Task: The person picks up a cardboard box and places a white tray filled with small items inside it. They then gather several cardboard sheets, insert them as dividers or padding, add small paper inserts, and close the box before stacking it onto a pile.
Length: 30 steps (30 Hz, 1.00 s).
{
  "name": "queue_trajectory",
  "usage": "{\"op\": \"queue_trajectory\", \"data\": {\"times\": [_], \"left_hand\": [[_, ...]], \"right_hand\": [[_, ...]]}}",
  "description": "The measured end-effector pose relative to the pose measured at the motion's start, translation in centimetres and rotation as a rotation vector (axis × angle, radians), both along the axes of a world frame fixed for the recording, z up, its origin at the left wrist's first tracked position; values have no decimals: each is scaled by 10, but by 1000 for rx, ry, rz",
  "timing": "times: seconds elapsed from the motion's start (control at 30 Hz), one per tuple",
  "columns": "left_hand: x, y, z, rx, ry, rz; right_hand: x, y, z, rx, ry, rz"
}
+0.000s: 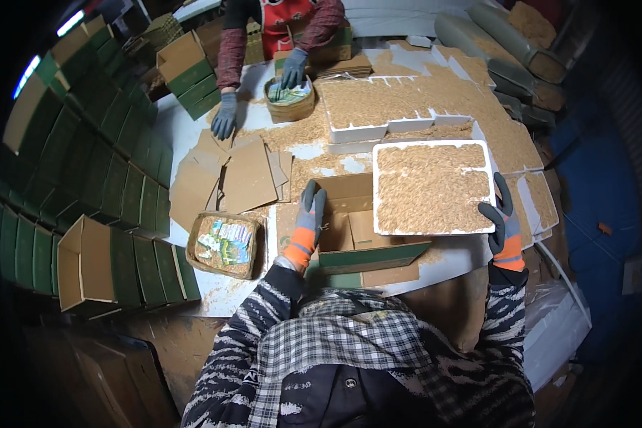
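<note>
An opened cardboard box (349, 227), brown inside and green outside, stands before me at the table's near edge. My left hand (309, 222), in a grey and orange glove, is closed on the box's left wall. My right hand (503, 222), gloved the same way, grips the right edge of a white foam tray (490, 187). Loose tan grain-like husks or shavings (431, 187) fill the tray. It is raised over the box's right side and hides part of the opening. The tray's underside is out of sight.
A basket (225, 272) with printed packets stands left of the box, near flat cardboard pieces (248, 175). More filled foam trays (360, 134) lie behind. Across the table, a co-worker's gloved hands (292, 69) touch another basket (291, 110) and cardboard. Green boxes (121, 185) are stacked left; sacks (478, 43) lie back right.
</note>
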<state>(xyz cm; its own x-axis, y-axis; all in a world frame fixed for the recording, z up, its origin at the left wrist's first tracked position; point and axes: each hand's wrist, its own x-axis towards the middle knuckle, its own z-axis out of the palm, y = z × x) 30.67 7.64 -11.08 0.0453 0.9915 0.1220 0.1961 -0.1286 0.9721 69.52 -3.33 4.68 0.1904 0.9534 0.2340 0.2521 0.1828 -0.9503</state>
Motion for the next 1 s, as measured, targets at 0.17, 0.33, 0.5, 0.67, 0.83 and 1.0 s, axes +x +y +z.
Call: {"op": "queue_trajectory", "data": {"times": [0.17,0.33,0.5,0.67,0.83,1.0], "left_hand": [[15,-9,2,-22,110,60],[-14,-7,-43,-227,-250,35],[-14,-21,-2,-173,106,64],[-9,-29,-4,-61,201,17],[-16,-40,19,-108,244,-31],[-38,-33,30,-200,-148,-116]], "right_hand": [[-85,40,3,-250,64,105],[-119,67,-70,-243,92,252],[-117,79,-74,-567,-1011,327],[-130,101,-99,-519,-1744,843],[-229,146,-35,-187,-1700,904],[-335,259,-74,386,-1278,858]]}}
